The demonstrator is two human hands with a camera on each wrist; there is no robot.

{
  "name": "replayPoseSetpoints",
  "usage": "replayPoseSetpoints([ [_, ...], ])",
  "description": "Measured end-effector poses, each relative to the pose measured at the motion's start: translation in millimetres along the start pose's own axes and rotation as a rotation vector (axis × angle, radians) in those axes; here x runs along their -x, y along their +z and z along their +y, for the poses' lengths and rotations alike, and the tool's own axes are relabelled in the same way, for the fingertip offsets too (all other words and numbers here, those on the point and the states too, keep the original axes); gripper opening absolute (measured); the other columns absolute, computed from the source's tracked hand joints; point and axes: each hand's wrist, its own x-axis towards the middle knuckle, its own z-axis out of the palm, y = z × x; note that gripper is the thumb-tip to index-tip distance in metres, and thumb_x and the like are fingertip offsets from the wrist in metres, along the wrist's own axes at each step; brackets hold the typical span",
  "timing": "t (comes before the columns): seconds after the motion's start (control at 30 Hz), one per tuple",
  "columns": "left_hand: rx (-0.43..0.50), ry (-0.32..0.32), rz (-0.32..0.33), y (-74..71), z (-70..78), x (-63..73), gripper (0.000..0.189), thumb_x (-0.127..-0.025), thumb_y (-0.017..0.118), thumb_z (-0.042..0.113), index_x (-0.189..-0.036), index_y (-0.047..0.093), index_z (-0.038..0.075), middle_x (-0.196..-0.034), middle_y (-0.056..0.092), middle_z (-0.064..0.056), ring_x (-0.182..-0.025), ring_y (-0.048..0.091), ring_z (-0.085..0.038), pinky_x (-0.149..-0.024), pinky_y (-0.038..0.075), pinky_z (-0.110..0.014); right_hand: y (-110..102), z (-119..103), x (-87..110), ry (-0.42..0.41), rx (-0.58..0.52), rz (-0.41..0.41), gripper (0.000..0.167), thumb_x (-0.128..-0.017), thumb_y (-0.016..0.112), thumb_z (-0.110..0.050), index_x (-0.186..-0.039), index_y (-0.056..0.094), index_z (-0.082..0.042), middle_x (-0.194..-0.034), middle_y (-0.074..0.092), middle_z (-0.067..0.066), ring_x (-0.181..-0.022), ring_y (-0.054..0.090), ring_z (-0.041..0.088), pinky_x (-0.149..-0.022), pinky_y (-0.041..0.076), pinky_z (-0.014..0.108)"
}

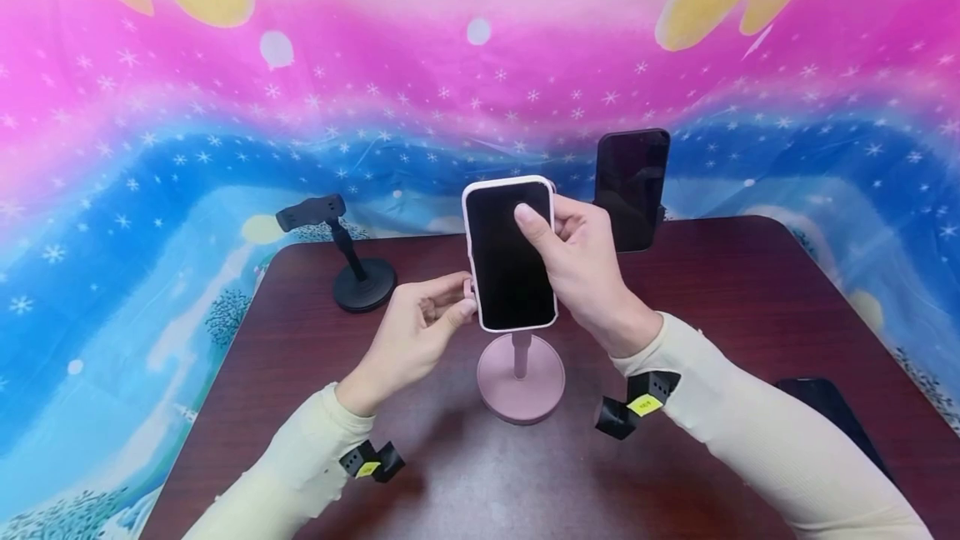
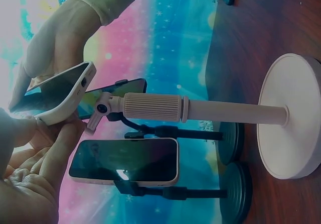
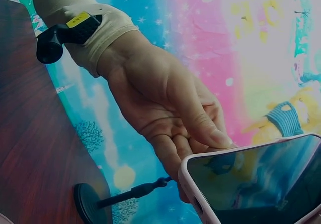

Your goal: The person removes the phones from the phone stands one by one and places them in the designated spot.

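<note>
Head view: working above a dark red table (image 1: 262, 373), facing a pink stand (image 1: 521, 394). Seeing a black stand (image 1: 354, 261) behind and left of the pink stand, and a dark phone (image 1: 632, 182) upright behind and right of it. Gripping the pale-cased phone (image 1: 510, 261) above the pink stand's base with the right hand (image 1: 592, 273), bending the fingers round its right edge and laying the thumb over the screen. Pinching a small pink piece (image 1: 468, 288), apparently part of the pink stand's holder, at the phone's left edge with the left hand (image 1: 408, 323), using thumb and fingertips. Ideally carrying the phone's weight from behind, pressing only lightly on the glass, moving the pink piece straight outward without twisting, watching the pink stand's stem for tipping, and releasing neither side before feeling the phone firmly seated. Not seeing whether its back is touching the holder.
</note>
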Motion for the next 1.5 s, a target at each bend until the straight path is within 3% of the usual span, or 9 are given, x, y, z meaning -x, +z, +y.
replayPoseSetpoints([
  [0.23, 0.005, 0.006, -0.004, 0.1, 2.0, -1.1, 0.031, -0.097, 0.062, -0.002, -0.127, 0.063, -0.011, -0.116, 0.071, -0.026, -0.103, 0.070, -0.005, -0.089, 0.062, -0.033, -1.7, -0.6, -2.2, 0.012, -0.002, -0.008, 0.029, -0.102, 0.058, -0.009, -0.125, 0.065, 0.007, -0.089, 0.079, -0.008, -0.082, 0.078, 0.018, -0.073, 0.065, 0.040],
  [0.53, -0.022, 0.013, 0.005, -0.1, 3.4, -0.4, 0.032, -0.097, 0.063, -0.001, -0.127, 0.063, -0.010, -0.116, 0.071, -0.025, -0.106, 0.072, -0.022, -0.088, 0.063, -0.033, -0.6, -2.3, -5.4, 0.002, -0.015, -0.001, 0.028, -0.102, 0.058, -0.008, -0.123, 0.065, 0.008, -0.085, 0.079, -0.008, -0.079, 0.078, 0.017, -0.071, 0.065, 0.038],
  [0.87, -0.025, 0.004, 0.010, -0.7, 3.8, -0.3, 0.029, -0.097, 0.062, 0.000, -0.125, 0.065, -0.009, -0.113, 0.072, -0.024, -0.105, 0.072, -0.020, -0.087, 0.063, -0.032, 1.5, -2.3, -8.0, -0.007, -0.026, 0.008, 0.027, -0.102, 0.059, -0.009, -0.121, 0.065, 0.008, -0.085, 0.079, -0.007, -0.079, 0.078, 0.017, -0.071, 0.065, 0.038],
  [1.07, -0.020, -0.006, 0.009, -1.2, 2.3, -1.0, 0.031, -0.097, 0.062, -0.001, -0.127, 0.064, -0.009, -0.117, 0.071, -0.024, -0.108, 0.072, -0.026, -0.088, 0.062, -0.032, 2.7, -2.0, -9.4, -0.011, -0.040, 0.017, 0.026, -0.102, 0.059, -0.009, -0.120, 0.066, 0.009, -0.084, 0.079, -0.006, -0.078, 0.078, 0.017, -0.070, 0.065, 0.038],
  [1.3, -0.019, -0.010, 0.011, -1.4, 3.0, -1.2, 0.026, -0.098, 0.063, 0.001, -0.122, 0.066, -0.006, -0.110, 0.072, -0.019, -0.106, 0.073, -0.028, -0.088, 0.063, -0.032, 4.7, -1.9, -9.9, -0.014, -0.032, 0.041, 0.027, -0.102, 0.059, -0.010, -0.120, 0.066, 0.008, -0.084, 0.079, -0.007, -0.077, 0.078, 0.016, -0.070, 0.065, 0.038],
  [1.5, -0.015, -0.018, 0.007, -1.5, 3.0, -2.4, 0.029, -0.098, 0.062, 0.000, -0.126, 0.065, -0.008, -0.115, 0.071, -0.023, -0.109, 0.072, -0.030, -0.089, 0.062, -0.032, 5.1, -2.8, -8.6, -0.019, -0.033, 0.056, 0.028, -0.103, 0.058, -0.012, -0.122, 0.066, 0.007, -0.086, 0.079, -0.007, -0.079, 0.078, 0.017, -0.071, 0.065, 0.039],
])
